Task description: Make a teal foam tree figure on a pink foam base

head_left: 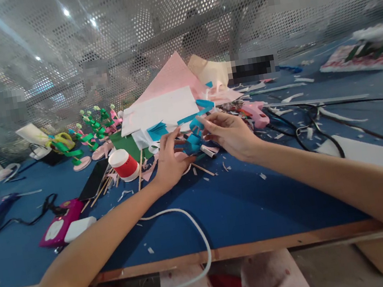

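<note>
A curled strip of blue paper point(194, 142) is between my two hands at the middle of the table. With thumb and fingers closed, my right hand point(232, 134) pinches the upper part of the strip. My left hand point(170, 162) grips its lower curl from the left side, with its fingertips partly hidden by the paper. Just behind them, a straighter blue strip point(204, 107) sticks up. Several cut blue paper pieces point(157, 131) lie on the white sheet point(164, 109). A small white roll point(208, 151) shows below the curl.
A red-and-white cup point(125, 165) stands left of my hands, near thin sticks and a phone point(93, 179). Paper flower crafts point(96, 124) stand farther back. A pink glue gun point(256, 113) and black cables are at right. A white cable point(200, 229) crosses the front edge.
</note>
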A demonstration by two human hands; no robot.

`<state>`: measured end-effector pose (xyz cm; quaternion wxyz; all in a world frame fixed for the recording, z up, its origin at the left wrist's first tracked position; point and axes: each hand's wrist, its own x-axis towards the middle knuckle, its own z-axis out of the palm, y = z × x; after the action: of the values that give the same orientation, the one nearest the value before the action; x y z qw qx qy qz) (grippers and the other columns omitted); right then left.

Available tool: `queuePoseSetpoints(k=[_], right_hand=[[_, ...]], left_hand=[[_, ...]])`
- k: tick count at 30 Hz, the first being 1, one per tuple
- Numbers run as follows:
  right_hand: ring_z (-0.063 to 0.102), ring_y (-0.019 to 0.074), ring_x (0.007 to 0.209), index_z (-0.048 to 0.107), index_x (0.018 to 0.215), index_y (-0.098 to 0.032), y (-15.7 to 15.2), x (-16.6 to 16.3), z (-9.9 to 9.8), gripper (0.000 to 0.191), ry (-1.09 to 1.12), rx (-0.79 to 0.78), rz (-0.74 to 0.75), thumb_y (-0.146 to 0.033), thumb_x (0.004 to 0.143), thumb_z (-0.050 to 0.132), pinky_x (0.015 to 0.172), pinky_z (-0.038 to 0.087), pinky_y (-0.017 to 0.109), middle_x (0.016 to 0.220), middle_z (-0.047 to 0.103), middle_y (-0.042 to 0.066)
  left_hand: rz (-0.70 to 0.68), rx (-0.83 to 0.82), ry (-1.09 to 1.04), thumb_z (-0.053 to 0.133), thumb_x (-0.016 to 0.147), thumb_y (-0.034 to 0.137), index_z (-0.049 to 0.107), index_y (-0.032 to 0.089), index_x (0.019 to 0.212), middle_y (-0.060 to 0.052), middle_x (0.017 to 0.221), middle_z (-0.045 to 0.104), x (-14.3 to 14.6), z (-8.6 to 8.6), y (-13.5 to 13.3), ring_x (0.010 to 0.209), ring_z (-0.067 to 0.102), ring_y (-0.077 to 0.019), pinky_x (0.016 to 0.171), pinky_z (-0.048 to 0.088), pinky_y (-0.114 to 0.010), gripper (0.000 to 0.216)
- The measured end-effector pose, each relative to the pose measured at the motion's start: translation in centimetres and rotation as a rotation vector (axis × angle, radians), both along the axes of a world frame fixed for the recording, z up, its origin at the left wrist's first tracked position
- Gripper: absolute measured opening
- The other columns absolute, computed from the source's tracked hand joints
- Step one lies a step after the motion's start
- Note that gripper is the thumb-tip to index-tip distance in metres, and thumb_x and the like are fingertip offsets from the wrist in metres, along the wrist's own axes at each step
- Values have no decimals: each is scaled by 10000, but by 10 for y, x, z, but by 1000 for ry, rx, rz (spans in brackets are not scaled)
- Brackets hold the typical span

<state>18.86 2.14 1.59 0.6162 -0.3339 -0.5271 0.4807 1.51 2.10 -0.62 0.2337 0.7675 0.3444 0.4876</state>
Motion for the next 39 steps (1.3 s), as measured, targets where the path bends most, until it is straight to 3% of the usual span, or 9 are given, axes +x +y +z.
queuePoseSetpoints(k=[4, 8, 12, 17, 20, 25, 31, 35, 39], right_hand=[[531, 72, 583, 562, 680, -209, -2, 2, 5, 317, 179, -152, 149, -411, 553, 771, 551, 454, 232, 662, 572, -48], [522, 52, 556, 555, 673, -207, -4, 3, 10, 236, 339, -235, 260, -303, 610, 761, 563, 463, 207, 604, 547, -74], [530, 49, 551, 567, 711, -218, -5, 3, 13, 123, 425, -294, 295, -245, 713, 687, 576, 474, 200, 596, 547, -79], [540, 56, 553, 560, 742, -223, 1, 8, 14, 82, 522, -366, 289, -265, 799, 601, 575, 480, 198, 608, 560, -73], [526, 59, 519, 548, 730, -218, 3, 9, 14, 124, 570, -411, 288, -276, 840, 546, 544, 473, 198, 568, 541, -69], [506, 49, 481, 535, 717, -214, -3, 3, 19, 168, 642, -457, 296, -270, 871, 496, 489, 447, 175, 545, 517, -71], [501, 62, 477, 514, 674, -192, -8, -1, 20, 243, 658, -587, 278, -274, 893, 448, 480, 450, 188, 548, 527, -45], [484, 60, 466, 518, 679, -186, -8, 0, 16, 245, 624, -595, 330, -271, 896, 440, 504, 463, 191, 529, 499, -47], [497, 53, 487, 531, 731, -186, -11, -2, 17, 229, 686, -615, 364, -257, 911, 409, 537, 478, 186, 556, 506, -47]], left_hand=[[94, 78, 21, 743, 628, 331, 357, 225, 1288, -120, 1221, 417, -1, -2, 1, 996, 536, -210, 824, 504, -364, 772], [54, 76, 73, 708, 650, 429, 313, 227, 1313, -122, 1159, 509, 0, -4, 2, 999, 552, -230, 827, 501, -402, 798], [-28, 104, 124, 660, 699, 452, 278, 244, 1332, -102, 1087, 581, 0, -1, -2, 975, 584, -231, 843, 493, -431, 768], [55, 262, 142, 654, 698, 472, 221, 253, 1346, -119, 1166, 535, -1, -2, -2, 1038, 552, -245, 880, 467, -454, 810], [77, 415, 178, 645, 726, 421, 226, 223, 1320, -132, 1165, 497, -1, -4, -1, 1023, 543, -224, 873, 474, -421, 754], [198, 753, 197, 642, 753, 232, 435, 231, 1078, -95, 1168, 405, -2, -2, -7, 1096, 462, -208, 871, 479, -383, 386], [322, 899, 258, 651, 738, 169, 515, 253, 999, -77, 1150, 417, -2, 3, -14, 1087, 451, -218, 857, 469, -411, 306], [324, 978, 222, 646, 740, 151, 517, 253, 989, -73, 1119, 442, -2, 4, -16, 1070, 471, -206, 832, 475, -383, 298], [273, 933, 251, 623, 757, 134, 513, 236, 982, -70, 1088, 474, -3, 5, -15, 1046, 497, -185, 838, 477, -359, 270]])
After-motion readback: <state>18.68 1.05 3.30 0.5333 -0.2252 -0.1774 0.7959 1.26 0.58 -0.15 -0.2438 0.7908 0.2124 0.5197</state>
